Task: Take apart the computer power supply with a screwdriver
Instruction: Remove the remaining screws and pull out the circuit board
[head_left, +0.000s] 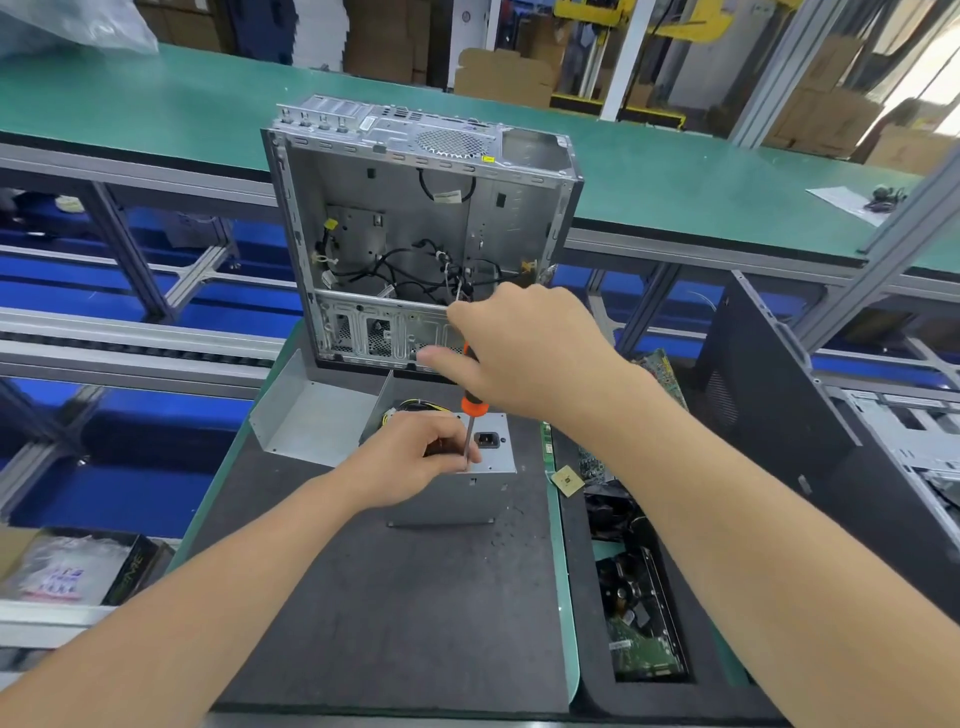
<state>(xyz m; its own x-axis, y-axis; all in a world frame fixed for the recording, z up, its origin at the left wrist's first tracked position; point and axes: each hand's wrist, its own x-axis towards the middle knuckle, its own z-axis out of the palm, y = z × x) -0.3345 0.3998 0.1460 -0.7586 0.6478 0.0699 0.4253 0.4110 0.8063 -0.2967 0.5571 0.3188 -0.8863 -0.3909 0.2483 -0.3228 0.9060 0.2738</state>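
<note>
On the dark mat (389, 597), just in front of the open computer case (395, 218), the grey power supply (457, 499) is stood with its plug socket facing up. The screwdriver (474, 404) is held upright over its top. The orange handle is gripped by the right hand (524, 353). The thin metal shaft is pinched by the left hand (410, 457), which is rested on the power supply. A bent metal cover (306, 421) is seen just to the left.

The left forearm (208, 597) enters from 7 o'clock and the right forearm (753, 519) from 5 o'clock. Both are bare right up to the frame's edge. The left hand (410, 457) and right hand (524, 353), near the centre, are bare too. Finer detail on the fingers is too blurred to tell.
</note>
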